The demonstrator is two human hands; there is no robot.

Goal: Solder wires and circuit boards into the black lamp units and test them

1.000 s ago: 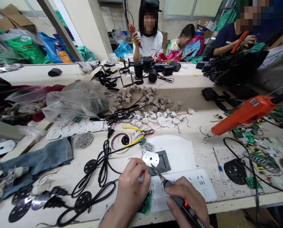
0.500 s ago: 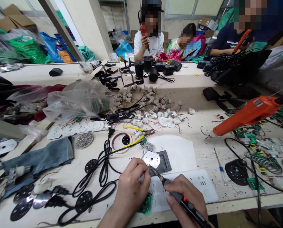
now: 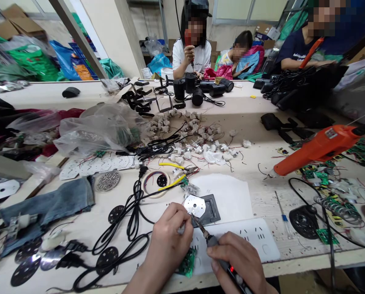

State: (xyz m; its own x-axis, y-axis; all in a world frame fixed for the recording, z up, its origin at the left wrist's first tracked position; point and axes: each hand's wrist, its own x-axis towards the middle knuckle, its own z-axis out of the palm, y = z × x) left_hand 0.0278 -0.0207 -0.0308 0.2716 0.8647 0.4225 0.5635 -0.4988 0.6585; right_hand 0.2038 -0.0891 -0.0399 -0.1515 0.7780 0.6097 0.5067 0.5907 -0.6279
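My right hand [image 3: 239,259] is wrapped round a soldering iron [image 3: 212,241] with a red light on its handle. The iron's tip points up and left to the lower edge of a white metal plate [image 3: 195,206] with small holes, close to my left fingertips. That plate rests partly on a dark grey rectangular holder [image 3: 213,207]. Beside it my left hand [image 3: 173,234] is closed in a pinch; what lies between the fingers is hidden. A green circuit board [image 3: 188,261] shows just under my left wrist, against a white power strip [image 3: 265,241].
An orange electric screwdriver [image 3: 317,147] hangs at the right. Yellow-handled pliers [image 3: 173,177] lie by a tape roll [image 3: 147,185]. Black cables [image 3: 136,208] run left of my hands. White lamp-holder-like parts [image 3: 197,139] are heaped behind. People sit across the table.
My right hand and the soldering iron have shifted slightly left, the tip moving nearer my left fingers. My left hand stays almost in place. Across the table, a person's hand and tool have moved slightly.
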